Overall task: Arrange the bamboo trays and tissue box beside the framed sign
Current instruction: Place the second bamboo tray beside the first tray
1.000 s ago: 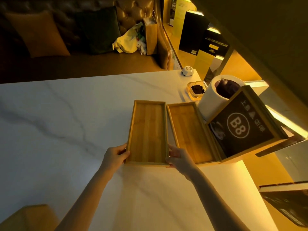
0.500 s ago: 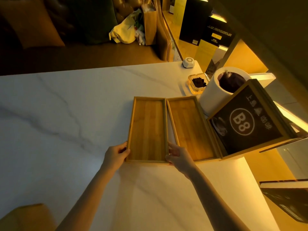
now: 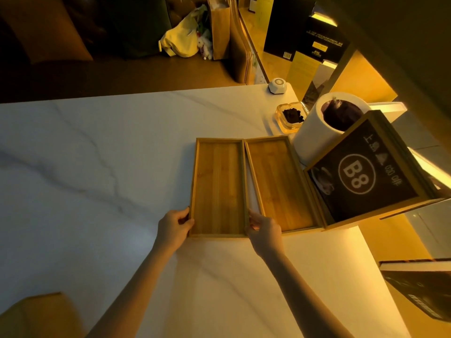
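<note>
I see the left bamboo tray [image 3: 218, 186] lying flat on the white marble table [image 3: 97, 154], its long side running away from me. My left hand [image 3: 173, 228] curls around its near left corner, thumb on the rim and fingers against the outer wall. My right hand [image 3: 264, 228] pinches the near right corner, fingertips tucked into the narrow gap between this tray and the second bamboo tray [image 3: 280, 181]. The two trays touch at their far corners and spread slightly apart toward me. The second tray's right side sits against the framed sign [image 3: 371, 172], a wood-framed dark board marked B8, tilted back. Behind the sign stands a white cylindrical container [image 3: 324, 128] with a dark inside, probably the tissue holder. Just left of it is a glass ashtray [image 3: 290, 117], and farther back a small white hexagonal device [image 3: 277, 85].
</note>
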The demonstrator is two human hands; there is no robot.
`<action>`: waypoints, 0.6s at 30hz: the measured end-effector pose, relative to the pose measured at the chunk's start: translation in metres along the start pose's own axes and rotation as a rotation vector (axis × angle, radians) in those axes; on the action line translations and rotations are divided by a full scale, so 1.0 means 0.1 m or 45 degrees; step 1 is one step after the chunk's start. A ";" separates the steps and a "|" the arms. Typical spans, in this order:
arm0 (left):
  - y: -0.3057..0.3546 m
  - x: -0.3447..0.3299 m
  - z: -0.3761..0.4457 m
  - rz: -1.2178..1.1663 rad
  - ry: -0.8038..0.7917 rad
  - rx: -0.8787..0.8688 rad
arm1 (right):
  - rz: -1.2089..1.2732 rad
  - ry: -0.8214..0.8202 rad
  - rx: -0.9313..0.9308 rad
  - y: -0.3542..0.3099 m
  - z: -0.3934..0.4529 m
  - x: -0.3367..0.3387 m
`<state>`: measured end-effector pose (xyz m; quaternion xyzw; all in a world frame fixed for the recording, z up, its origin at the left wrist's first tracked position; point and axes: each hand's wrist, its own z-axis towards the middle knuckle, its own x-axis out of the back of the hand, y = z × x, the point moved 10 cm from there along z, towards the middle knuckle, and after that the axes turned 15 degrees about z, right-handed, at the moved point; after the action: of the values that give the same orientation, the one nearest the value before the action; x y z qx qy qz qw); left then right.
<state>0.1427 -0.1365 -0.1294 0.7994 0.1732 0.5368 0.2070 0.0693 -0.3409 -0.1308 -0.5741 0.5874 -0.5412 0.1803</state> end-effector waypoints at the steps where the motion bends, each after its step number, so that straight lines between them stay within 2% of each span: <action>1: 0.01 -0.01 0.00 0.009 0.007 -0.006 | -0.005 0.013 0.012 0.00 0.00 0.01; 14: -0.07 -0.14 0.04 0.106 0.018 -0.036 | -0.094 0.039 0.097 0.04 -0.06 -0.03; 16: -0.05 -0.14 -0.02 0.141 0.057 -0.055 | -0.198 0.054 0.202 -0.05 -0.13 -0.04; 18: 0.00 -0.12 -0.15 0.232 0.172 -0.140 | -0.386 0.094 0.406 -0.17 -0.27 -0.08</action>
<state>0.1246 -0.1400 -0.1338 0.7613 0.0836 0.6146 0.1890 0.0572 -0.3187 -0.1106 -0.5999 0.4076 -0.6687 0.1638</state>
